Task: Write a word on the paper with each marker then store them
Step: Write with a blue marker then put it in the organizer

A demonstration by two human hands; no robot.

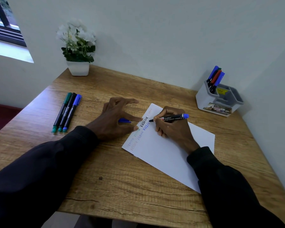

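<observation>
Blue at its back end and black along the body, the marker (171,118) is in the right hand (173,129), pinched near the front between thumb and curled fingers. Its long axis runs almost level across the view. The dark tip points left, toward the fingertips of the left hand (115,117), and touches the paper (163,153) at the end of a blue word. The blue end sticks out to the right, past the knuckles.

The sheet lies slanted under the right hand, with several short words in different colours along its left edge. The left hand has its fingers spread and arched, and two fingertips press on this edge, just beside the marker tip. A blue cap (124,120) lies on the table (122,178) below these spread fingers; I cannot tell if they touch it.

Well left of the left hand, three capped markers (67,112) lie side by side. Far beyond the right hand's fingers stands a grey organizer (219,99) holding more markers (215,78). A white flower pot (78,68) stands at the back.
</observation>
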